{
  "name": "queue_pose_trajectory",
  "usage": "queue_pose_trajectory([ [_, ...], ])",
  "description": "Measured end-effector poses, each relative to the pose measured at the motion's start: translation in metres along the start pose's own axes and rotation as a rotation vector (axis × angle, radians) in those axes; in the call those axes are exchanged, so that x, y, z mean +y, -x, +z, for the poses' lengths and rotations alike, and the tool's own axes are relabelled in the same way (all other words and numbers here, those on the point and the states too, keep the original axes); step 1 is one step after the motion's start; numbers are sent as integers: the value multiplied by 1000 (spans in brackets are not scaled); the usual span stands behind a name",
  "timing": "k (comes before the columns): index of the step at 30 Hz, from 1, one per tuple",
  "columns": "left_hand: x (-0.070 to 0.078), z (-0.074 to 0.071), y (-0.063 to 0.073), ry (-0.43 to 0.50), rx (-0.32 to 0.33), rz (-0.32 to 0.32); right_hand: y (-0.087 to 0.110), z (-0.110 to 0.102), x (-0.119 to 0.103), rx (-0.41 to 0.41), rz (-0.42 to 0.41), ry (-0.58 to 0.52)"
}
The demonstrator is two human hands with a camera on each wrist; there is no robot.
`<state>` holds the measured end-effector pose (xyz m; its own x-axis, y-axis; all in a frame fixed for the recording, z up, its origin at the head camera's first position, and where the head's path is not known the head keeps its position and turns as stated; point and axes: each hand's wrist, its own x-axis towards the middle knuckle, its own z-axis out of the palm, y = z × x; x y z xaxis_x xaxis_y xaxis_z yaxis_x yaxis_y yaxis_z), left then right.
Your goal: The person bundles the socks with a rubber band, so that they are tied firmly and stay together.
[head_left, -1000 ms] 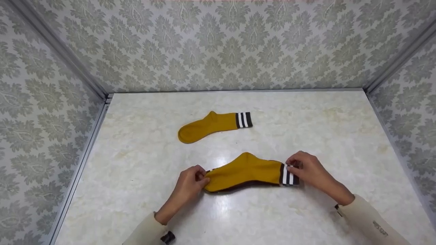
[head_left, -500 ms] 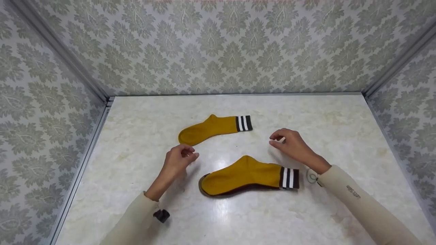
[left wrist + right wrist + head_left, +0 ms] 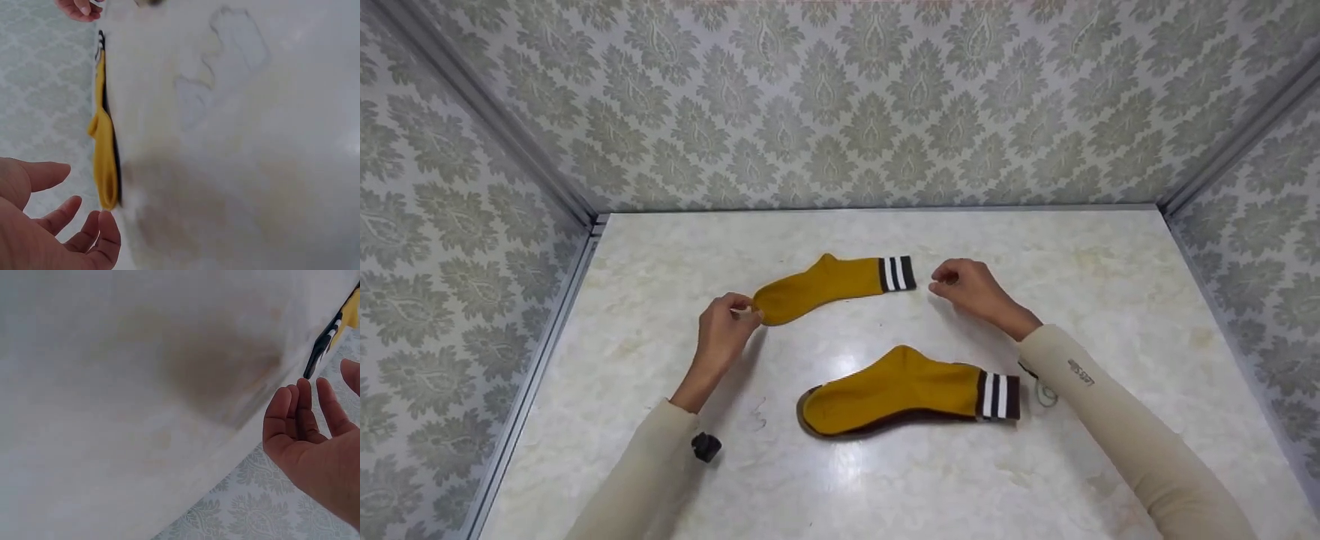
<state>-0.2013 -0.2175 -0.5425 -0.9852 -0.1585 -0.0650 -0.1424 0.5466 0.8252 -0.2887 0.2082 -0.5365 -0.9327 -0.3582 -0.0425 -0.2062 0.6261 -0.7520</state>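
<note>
A mustard-yellow sock point(image 3: 821, 286) with a dark, white-striped cuff lies flat toward the back of the table. At its toe is my left hand point(image 3: 723, 330), fingertips right at the edge; the left wrist view shows the thumb and fingers point(image 3: 109, 233) spread apart with nothing between them. My right hand point(image 3: 971, 286) hovers just right of the striped cuff point(image 3: 323, 343), fingers loosely bent and holding nothing. Closer to me lies a second mustard sock point(image 3: 896, 394) with a similar cuff, on top of a darker sock point(image 3: 810, 427) that peeks out along its lower edge and toe.
The pale marbled table point(image 3: 1110, 262) is bounded by patterned wall panels point(image 3: 870, 105) at the back and both sides. A small black device point(image 3: 706, 447) hangs at the left sleeve. A thin loop of cord point(image 3: 1045, 394) shows below the right sleeve.
Both hands have let go of the nearer stacked socks and moved forward to the far sock, the left to its toe, the right beside its cuff. The socks lie where they were.
</note>
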Motion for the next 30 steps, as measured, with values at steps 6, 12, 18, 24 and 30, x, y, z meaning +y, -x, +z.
queue_pose_trajectory([
  [6,-9,0,-14,-21,28,-18,-20,7,-7,2,16,12],
  [12,-7,3,-23,-90,56,3,-39,17,-16,31,29,28],
  [18,-5,7,-26,-177,34,-7,-48,35,-26,31,59,82],
  [24,-5,13,-27,-207,-5,17,-47,45,-30,4,52,186],
  [30,-4,17,-24,-196,-35,33,-38,45,-26,9,47,154],
])
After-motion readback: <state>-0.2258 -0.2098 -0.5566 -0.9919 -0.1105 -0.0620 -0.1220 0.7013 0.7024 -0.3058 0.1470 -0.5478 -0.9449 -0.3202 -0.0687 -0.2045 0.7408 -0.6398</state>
